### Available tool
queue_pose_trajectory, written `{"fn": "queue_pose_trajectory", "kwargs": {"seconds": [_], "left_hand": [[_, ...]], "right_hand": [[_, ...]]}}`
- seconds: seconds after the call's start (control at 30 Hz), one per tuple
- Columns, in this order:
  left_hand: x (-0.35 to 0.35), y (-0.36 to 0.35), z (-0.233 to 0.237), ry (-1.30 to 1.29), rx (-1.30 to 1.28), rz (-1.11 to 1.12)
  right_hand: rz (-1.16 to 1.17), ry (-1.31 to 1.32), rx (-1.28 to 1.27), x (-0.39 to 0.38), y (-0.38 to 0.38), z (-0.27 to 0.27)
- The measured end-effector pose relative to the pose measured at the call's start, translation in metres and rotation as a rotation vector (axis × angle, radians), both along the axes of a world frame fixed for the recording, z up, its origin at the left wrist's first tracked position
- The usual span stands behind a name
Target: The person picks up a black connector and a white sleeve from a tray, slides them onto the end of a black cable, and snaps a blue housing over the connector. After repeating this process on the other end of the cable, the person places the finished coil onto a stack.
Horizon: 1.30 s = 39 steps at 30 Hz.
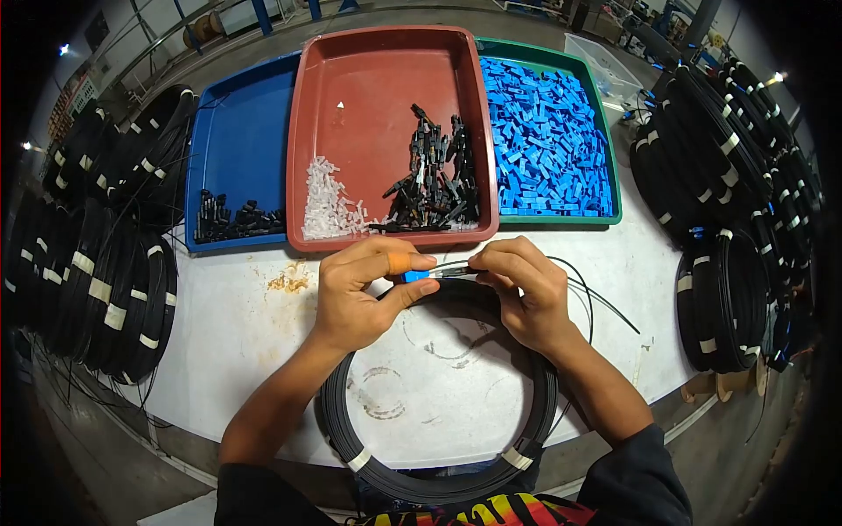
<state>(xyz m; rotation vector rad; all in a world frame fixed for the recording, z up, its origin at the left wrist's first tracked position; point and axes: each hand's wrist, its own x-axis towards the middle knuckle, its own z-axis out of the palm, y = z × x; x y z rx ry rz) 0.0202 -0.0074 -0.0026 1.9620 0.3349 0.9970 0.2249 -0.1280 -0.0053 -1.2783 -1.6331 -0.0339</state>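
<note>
Between thumb and index finger, my left hand (361, 285) pinches a small blue connector housing (414, 276). Orange tape wraps that index finger. Opposite it, my right hand (529, 289) grips the black cable end (463, 271), whose dark connector body points into the blue housing. Part of the join is covered by my fingertips. Below both hands lies a coil of black cable (548, 386), bound with white tape, overhanging the table's near edge. Loose cable ends (614, 309) stick out to the right of my right hand.
A red tray (386, 70) holds white sleeves and black connector parts. The blue tray (241, 123) at left has black pieces; the green tray (614, 175) is full of blue housings (548, 140). Cable coils are stacked left (96, 289) and right (719, 302) of the white table (237, 342).
</note>
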Motion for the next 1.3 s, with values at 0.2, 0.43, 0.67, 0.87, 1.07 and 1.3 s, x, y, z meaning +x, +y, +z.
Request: {"fn": "queue_pose_trajectory", "kwargs": {"seconds": [0.2,0.43,0.67,0.87,1.07,1.3], "left_hand": [[0.0,-0.003,-0.002,-0.052,-0.193,0.02],[0.001,-0.002,-0.005,-0.055,-0.168,-0.014],[0.003,-0.001,-0.008,-0.089,-0.29,-0.045],[0.0,-0.003,0.002,0.126,-0.217,-0.023],[-0.001,-0.005,0.006,0.2,-0.005,-0.04],[0.003,-0.004,0.007,0.057,0.29,0.054]], "right_hand": [[-0.035,-0.101,0.065,0.006,0.001,-0.001],[-0.051,0.094,0.037,-0.002,0.0,-0.008],[-0.012,0.0,0.05,0.002,0.0,-0.004],[0.008,-0.116,0.069,0.0,-0.002,0.0],[0.004,-0.187,0.067,-0.001,0.0,0.006],[-0.062,-0.081,-0.062,-0.005,-0.003,0.0]]}}
